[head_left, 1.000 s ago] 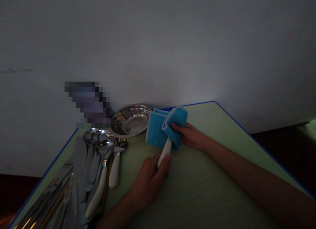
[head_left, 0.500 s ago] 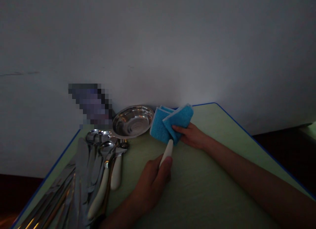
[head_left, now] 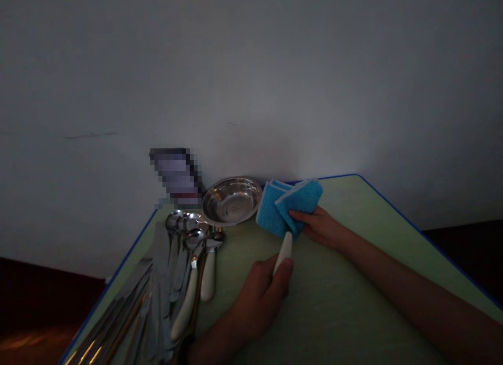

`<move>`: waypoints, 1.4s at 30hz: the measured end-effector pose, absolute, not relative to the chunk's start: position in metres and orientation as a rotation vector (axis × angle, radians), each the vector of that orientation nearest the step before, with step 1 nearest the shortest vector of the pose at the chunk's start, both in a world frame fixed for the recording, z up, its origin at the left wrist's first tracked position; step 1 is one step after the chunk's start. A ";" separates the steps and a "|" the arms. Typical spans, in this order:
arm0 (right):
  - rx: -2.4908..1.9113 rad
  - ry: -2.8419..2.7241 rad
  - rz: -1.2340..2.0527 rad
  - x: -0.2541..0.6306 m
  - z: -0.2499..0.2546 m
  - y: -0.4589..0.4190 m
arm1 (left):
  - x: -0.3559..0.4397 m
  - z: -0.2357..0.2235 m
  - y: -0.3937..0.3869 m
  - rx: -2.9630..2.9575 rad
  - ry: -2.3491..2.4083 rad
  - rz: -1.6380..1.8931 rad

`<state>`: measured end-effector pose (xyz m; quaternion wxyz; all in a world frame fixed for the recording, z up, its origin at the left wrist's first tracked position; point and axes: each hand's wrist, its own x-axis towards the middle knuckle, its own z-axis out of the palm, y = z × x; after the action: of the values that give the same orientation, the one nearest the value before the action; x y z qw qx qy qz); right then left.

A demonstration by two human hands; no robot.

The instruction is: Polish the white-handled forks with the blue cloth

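Note:
My left hand (head_left: 261, 291) is closed around the pale handle (head_left: 284, 252) of a utensil. The utensil's other end is hidden in a folded blue cloth (head_left: 301, 198) with light edging, so I cannot tell its kind. My right hand (head_left: 324, 227) grips that cloth from the right, its thumb lying on the front fold. Left of my left hand lies a group of metal spoons (head_left: 195, 240), some with cream handles. Beside them is a spread of table knives (head_left: 160, 255) and other long metal cutlery, partly overlapping.
A shiny shallow steel bowl (head_left: 232, 203) stands at the back of the pale green table (head_left: 334, 312), which has a blue edge. Left of the bowl, a blurred-out rectangular object (head_left: 178, 176) leans near the wall (head_left: 275, 82). The wall closes off the table's far side.
The whole scene has shifted right and slightly down in view. The cloth's front fold has opened out toward the upper right, and the handle has come slightly lower relative to it. Both hands keep their hold.

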<state>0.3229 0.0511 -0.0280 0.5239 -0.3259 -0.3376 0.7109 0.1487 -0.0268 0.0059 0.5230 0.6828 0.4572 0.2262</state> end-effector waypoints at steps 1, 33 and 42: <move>-0.778 -0.789 1.697 0.323 -0.028 0.051 | 0.148 0.005 -0.027 1.622 1.095 0.551; -0.785 -0.778 1.678 0.321 -0.026 0.049 | 0.146 0.005 -0.024 1.600 1.067 0.588; -0.800 -0.802 1.589 0.316 -0.027 0.051 | 0.149 0.005 -0.024 1.483 1.089 0.688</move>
<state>0.3164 0.0513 -0.0271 0.5604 -0.3396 -0.3402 0.6744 0.1490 -0.0244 0.0051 0.5550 0.6280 0.4612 0.2913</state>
